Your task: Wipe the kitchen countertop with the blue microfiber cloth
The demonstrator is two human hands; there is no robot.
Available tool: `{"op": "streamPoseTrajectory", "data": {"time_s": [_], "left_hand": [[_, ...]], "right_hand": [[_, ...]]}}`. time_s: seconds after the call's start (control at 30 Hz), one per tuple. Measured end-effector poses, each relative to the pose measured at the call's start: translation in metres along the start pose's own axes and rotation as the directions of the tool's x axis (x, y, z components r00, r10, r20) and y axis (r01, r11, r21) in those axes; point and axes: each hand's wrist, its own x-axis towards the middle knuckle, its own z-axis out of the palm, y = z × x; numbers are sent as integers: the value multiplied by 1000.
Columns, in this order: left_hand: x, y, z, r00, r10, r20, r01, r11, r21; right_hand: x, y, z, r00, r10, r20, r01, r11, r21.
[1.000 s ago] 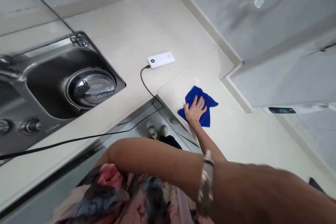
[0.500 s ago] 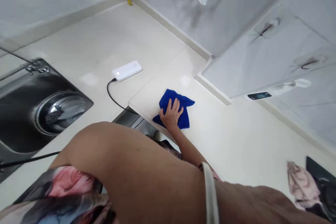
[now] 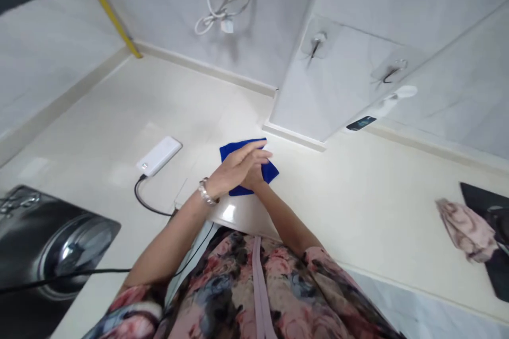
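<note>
A blue cloth (image 3: pixel 269 170) lies on the pale countertop beneath my two hands. My left hand (image 3: pixel 234 165), with a beaded bracelet at its wrist, reaches in from the left with fingers stretched out and close together. It crosses over my right hand (image 3: pixel 253 176), which is against the cloth's near right part. The left hand covers most of the right hand's fingers, so their hold on the cloth is hidden. Parts of the cloth show above, below and to the right of the hands.
A white power bank (image 3: pixel 161 156) with a black cable lies left of the cloth. A steel sink (image 3: pixel 24 238) is at lower left. Wall hooks (image 3: pixel 316 45) and a bundled white cord (image 3: pixel 226 24) hang above. A pink cloth (image 3: pixel 465 230) lies on a dark object at right.
My left hand has come in over the right hand. The blue cloth has a different, more squared outline. The view has turned, and my raised arm no longer crosses the foreground.
</note>
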Motion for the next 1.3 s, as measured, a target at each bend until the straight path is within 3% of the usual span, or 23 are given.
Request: {"op": "streamPoseTrajectory", "data": {"time_s": [0.03, 0.1, 0.17, 0.27, 0.37, 0.43, 0.57, 0.67, 0.73, 0.8, 0.87, 0.97, 1.03, 1.13, 1.3], "left_hand": [[10, -12, -8, 993, -22, -116, 26, 999, 37], [23, -46, -17, 936, -90, -339, 119, 991, 65], [29, -85, -15, 898, -81, -432, 183, 962, 201], [29, -132, 1, 914, 12, -405, 237, 796, 557], [28, -159, 11, 941, 47, -334, 243, 592, 769], [33, -169, 2, 947, 69, -313, 233, 519, 822], [66, -173, -56, 959, 74, -275, 219, 425, 878], [105, -158, -106, 961, -47, -274, 272, 355, 894], [127, -145, -123, 943, -111, -313, 332, 300, 894], [139, -136, -122, 942, -54, -332, 335, 256, 907], [141, -138, -107, 954, 21, -300, 286, 249, 926], [136, -156, -83, 967, 6, -256, 244, 276, 930], [138, -169, -77, 968, 25, -249, 233, 277, 932], [158, -176, -83, 978, 49, -203, 180, 294, 939], [220, -170, -96, 990, 63, -127, 99, 338, 936]], "right_hand": [[7, 6, -6, 999, -40, 3, 40, 998, 42], [6, 20, -15, 992, -128, 10, 126, 983, 130], [-16, 37, -17, 990, -124, -65, 134, 970, 202], [-82, 62, -7, 946, 72, -317, 29, 953, 301], [-158, 80, 12, 896, 200, -397, -65, 942, 329], [-195, 88, 25, 866, 256, -429, -125, 943, 310], [-224, 97, 42, 833, 160, -530, -46, 974, 223], [-224, 103, 48, 816, 87, -571, -13, 991, 133], [-225, 107, 52, 799, 116, -591, -75, 993, 94], [-230, 109, 58, 758, 171, -629, -161, 984, 73], [-237, 110, 66, 729, 208, -652, -223, 973, 61], [-242, 107, 77, 738, 227, -636, -266, 963, 35], [-240, 102, 82, 735, 246, -632, -300, 954, 22], [-236, 97, 83, 729, 288, -621, -362, 932, 8], [-239, 100, 84, 730, 318, -605, -413, 911, -20]]}}
